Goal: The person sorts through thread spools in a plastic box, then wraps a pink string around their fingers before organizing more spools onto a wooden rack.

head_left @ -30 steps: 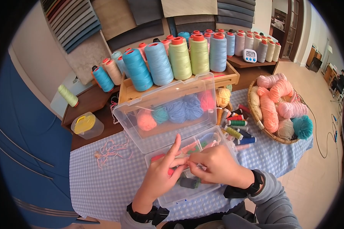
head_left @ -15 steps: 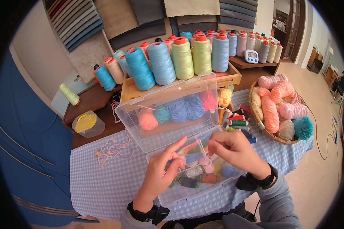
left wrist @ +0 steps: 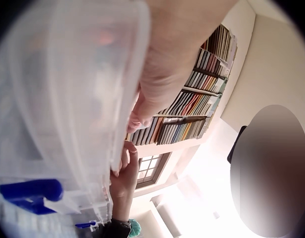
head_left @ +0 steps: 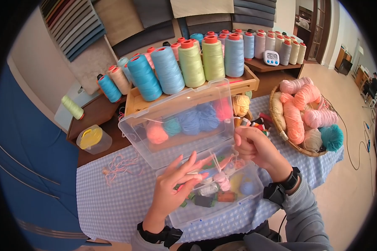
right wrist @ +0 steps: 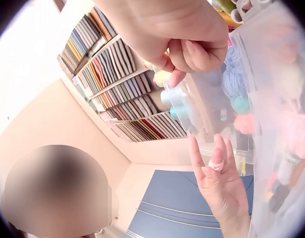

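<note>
My left hand (head_left: 171,190) is raised over the left part of a clear plastic box (head_left: 188,217), its fingers spread. Pale pinkish yarn (right wrist: 216,165) is wound round one of its fingers, with the thumb pressed close against it. Up and to the right, near the lid's right edge, my right hand (head_left: 259,148) has curled fingers and a pinching thumb; the thin strand there hardly shows. Below the hands the box holds a dark spool (head_left: 204,201), an orange-brown spool (head_left: 226,197), a pink yarn ball (head_left: 223,182) and a blue ball (head_left: 246,188).
The raised clear lid (head_left: 134,146) stands behind the hands, yarn balls visible through it. A wicker basket (head_left: 276,125) of yarn skeins sits right. Large thread cones (head_left: 167,71) fill a wooden tray behind. Loose pink yarn (head_left: 119,167) and a yellow-lidded tub (head_left: 94,140) are left.
My right hand has moved away from the left fingers, up and to the right. The left hand stays over the box with its fingers spread a little wider.
</note>
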The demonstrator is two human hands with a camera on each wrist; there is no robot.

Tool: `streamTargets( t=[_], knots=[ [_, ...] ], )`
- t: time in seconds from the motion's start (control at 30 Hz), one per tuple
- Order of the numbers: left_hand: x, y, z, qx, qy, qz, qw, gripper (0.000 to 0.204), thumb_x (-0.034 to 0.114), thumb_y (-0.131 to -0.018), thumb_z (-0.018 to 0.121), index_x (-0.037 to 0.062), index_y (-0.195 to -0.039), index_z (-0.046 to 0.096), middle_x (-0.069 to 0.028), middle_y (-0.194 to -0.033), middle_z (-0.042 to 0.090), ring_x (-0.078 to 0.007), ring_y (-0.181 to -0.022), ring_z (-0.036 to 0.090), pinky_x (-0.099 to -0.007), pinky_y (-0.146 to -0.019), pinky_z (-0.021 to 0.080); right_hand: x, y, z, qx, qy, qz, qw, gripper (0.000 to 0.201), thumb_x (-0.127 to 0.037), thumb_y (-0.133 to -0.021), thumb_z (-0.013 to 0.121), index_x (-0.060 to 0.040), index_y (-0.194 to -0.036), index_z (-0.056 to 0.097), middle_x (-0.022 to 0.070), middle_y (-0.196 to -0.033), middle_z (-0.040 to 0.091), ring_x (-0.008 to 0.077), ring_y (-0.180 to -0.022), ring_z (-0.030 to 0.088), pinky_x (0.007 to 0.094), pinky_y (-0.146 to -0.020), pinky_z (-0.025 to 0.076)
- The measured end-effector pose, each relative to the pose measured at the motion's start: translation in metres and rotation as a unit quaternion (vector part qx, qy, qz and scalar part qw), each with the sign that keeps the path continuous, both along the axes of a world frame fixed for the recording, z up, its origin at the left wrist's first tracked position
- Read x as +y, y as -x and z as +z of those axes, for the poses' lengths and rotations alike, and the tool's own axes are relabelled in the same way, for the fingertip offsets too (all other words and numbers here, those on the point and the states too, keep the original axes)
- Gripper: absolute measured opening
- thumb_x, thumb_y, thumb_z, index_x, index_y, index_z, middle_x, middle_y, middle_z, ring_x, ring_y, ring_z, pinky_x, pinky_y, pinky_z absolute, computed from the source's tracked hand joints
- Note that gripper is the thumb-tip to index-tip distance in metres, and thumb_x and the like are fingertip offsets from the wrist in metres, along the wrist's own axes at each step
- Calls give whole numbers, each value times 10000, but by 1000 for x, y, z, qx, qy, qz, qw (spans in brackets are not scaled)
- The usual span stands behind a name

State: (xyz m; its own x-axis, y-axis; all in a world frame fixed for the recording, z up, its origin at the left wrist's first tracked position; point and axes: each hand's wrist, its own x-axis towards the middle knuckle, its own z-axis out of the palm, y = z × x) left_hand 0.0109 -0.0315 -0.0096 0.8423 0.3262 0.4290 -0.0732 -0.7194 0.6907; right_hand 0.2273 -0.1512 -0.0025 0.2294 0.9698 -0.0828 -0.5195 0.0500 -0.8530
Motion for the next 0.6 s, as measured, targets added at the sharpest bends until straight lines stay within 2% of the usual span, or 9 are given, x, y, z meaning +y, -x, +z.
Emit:
streamTargets(
  t=[0.13,0.2,0.23,0.3,0.33,0.4,0.43,0.5,0.6],
  knots=[
    [-1,2,0,-14,7,-7,1000,489,37,-800,584,-26,-1255,417,-120,-930,658,-217,-997,591,-341,-957,343,3,-11,-16,98,-27,11,995,256,-205,-918,381,-69,-734,497,-71,-445,211,42,-378,184,206,-347,164],
    [-2,4,-4,-34,103,33,994,440,-8,-788,564,18,-1220,484,-77,-789,667,-143,-812,619,-297,-849,420,4,-13,-20,139,-44,12,989,259,-197,-921,366,-72,-733,494,-66,-444,198,47,-380,170,202,-344,164],
    [-3,4,-2,-34,102,32,994,440,-8,-788,564,18,-1220,484,-77,-789,667,-143,-812,619,-297,-849,420,4,-13,-21,139,-44,12,989,259,-197,-921,366,-72,-733,494,-66,-444,198,47,-380,170,202,-344,164],
    [-6,4,3,-54,198,56,977,433,-36,-800,508,-1,-1229,461,-11,-709,561,-70,-704,547,-197,-674,431,5,-14,-23,152,-58,14,987,260,-205,-924,361,-72,-748,498,-66,-448,189,48,-386,171,199,-345,167],
    [-5,4,2,-54,197,56,977,433,-36,-800,508,-1,-1229,461,-11,-709,561,-70,-704,547,-197,-674,431,5,-15,-24,152,-58,14,987,260,-205,-924,361,-72,-748,498,-66,-448,189,48,-386,171,199,-345,167],
    [-4,3,-3,-100,293,54,949,435,-19,-819,488,-15,-1248,419,41,-679,414,-16,-616,435,-141,-548,368,6,-16,-27,160,-76,21,984,258,-212,-926,356,-73,-763,500,-64,-451,183,50,-389,176,197,-346,171],
    [-3,3,-3,-100,293,54,949,435,-19,-819,488,-15,-1248,419,41,-679,414,-16,-616,435,-141,-548,368,6,-17,-27,160,-76,21,984,258,-212,-926,356,-73,-763,500,-64,-451,183,50,-389,176,197,-346,171],
    [-2,2,-3,-117,349,64,928,438,-3,-827,475,-25,-1256,392,59,-650,372,-6,-568,350,-130,-520,317,6,-18,-28,163,-88,26,982,259,-215,-928,352,-72,-771,499,-63,-453,182,50,-390,183,195,-347,177],
    [0,0,-9,-141,350,50,925,436,1,-826,470,-24,-1254,394,64,-630,343,1,-557,325,-124,-502,281,6,-19,-29,169,-91,28,981,259,-214,-928,351,-71,-770,498,-62,-452,185,50,-390,187,193,-347,182]
  ],
)
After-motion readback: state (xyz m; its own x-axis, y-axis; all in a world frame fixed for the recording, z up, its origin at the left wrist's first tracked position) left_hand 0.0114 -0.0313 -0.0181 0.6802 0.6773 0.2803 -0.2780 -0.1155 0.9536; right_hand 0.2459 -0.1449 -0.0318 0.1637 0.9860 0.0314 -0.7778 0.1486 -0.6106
